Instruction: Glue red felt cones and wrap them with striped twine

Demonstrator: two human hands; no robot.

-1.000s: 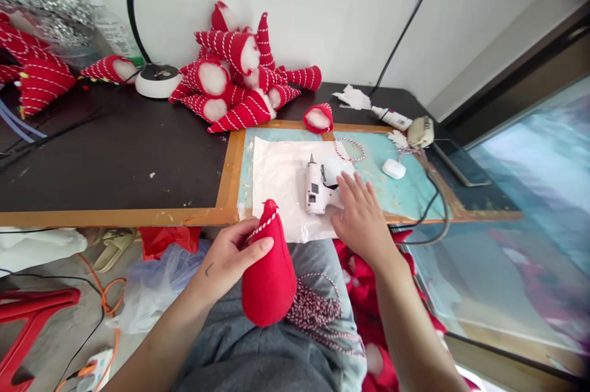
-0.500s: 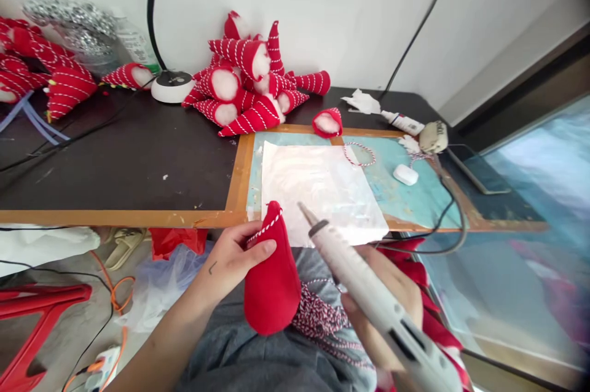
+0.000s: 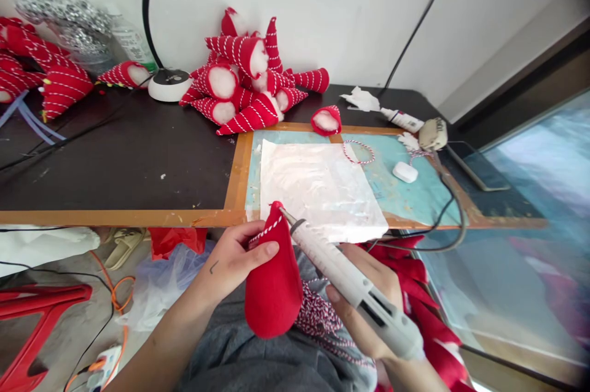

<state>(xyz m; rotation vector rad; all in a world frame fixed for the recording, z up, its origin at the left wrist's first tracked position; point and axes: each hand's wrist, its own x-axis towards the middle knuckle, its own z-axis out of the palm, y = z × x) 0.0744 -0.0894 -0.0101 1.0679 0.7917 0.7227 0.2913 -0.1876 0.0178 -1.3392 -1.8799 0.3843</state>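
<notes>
Felt cone [image 3: 274, 294]: plain red, candy-twist white/red trim at the tip. Glue gun [image 3: 354, 281]: off-white body, dark slots, grey nozzle. Cord bundle [image 3: 318, 313]: red/white twist, speckled look. Piled cones [image 3: 249, 118]: red, white spiral stripes, white stuffing. Counter [image 3: 184, 164]: black, tan-brown edging. Mat [image 3: 394, 195]: light blue. Sheet [image 3: 318, 183]: white. Small case [image 3: 405, 172]: white. Stool [image 3: 34, 324]: red. Floor cable [image 3: 123, 343]: orange. Slipper [image 3: 123, 247]: beige. Lamp base [image 3: 168, 90]: white, black top. Ribbons [image 3: 34, 118]: pale lilac-blue.

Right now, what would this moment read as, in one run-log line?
left hand: holds red cone | right hand: holds glue gun | nozzle: at cone's tip | glue: none discernible
</notes>
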